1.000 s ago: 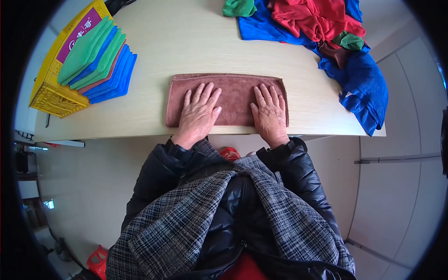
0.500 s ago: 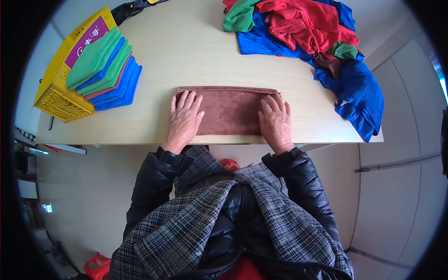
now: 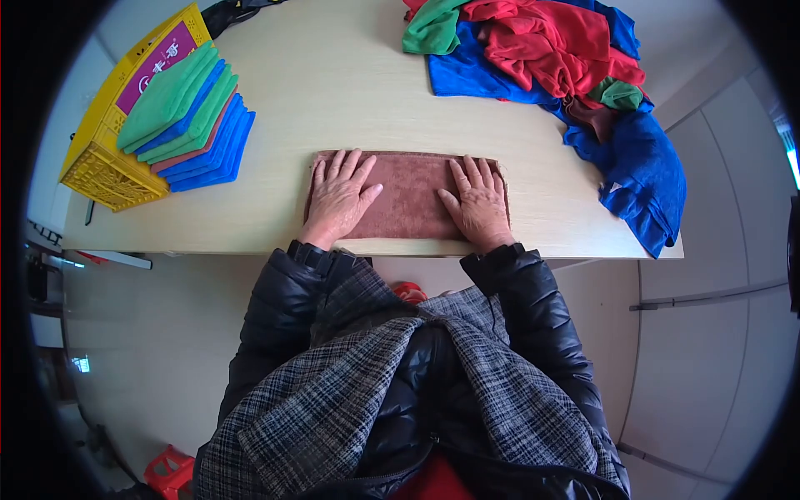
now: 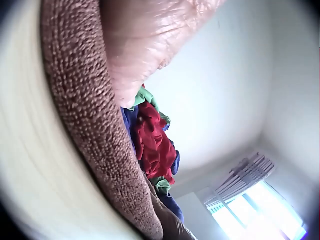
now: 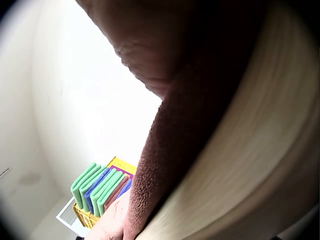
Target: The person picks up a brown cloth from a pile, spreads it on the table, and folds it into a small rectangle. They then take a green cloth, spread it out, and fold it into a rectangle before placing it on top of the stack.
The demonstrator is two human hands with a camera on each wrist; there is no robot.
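A brown cloth (image 3: 408, 196), folded into a long rectangle, lies flat at the table's near edge. On its left end rests my left hand (image 3: 340, 200), palm down with the fingers spread. My right hand (image 3: 478, 202) lies the same way on the right end, its thumb pointing inward. In the left wrist view the left hand (image 4: 145, 40) presses on the thick folded edge of the brown cloth (image 4: 90, 110). The right wrist view shows the right hand (image 5: 145, 45) on the cloth's edge (image 5: 160, 155), with part of the left hand beyond it.
At the table's left stands a yellow crate (image 3: 108, 171) with folded green, blue and brown cloths (image 3: 187, 121) stacked against it. A loose heap of red, blue and green cloths (image 3: 550, 50) covers the back right, one blue cloth (image 3: 646, 179) reaching toward the right edge.
Both hands have shifted slightly inward from the cloth's ends since half a second ago, and the left thumb now lies farther over the cloth. The view has also moved a little.
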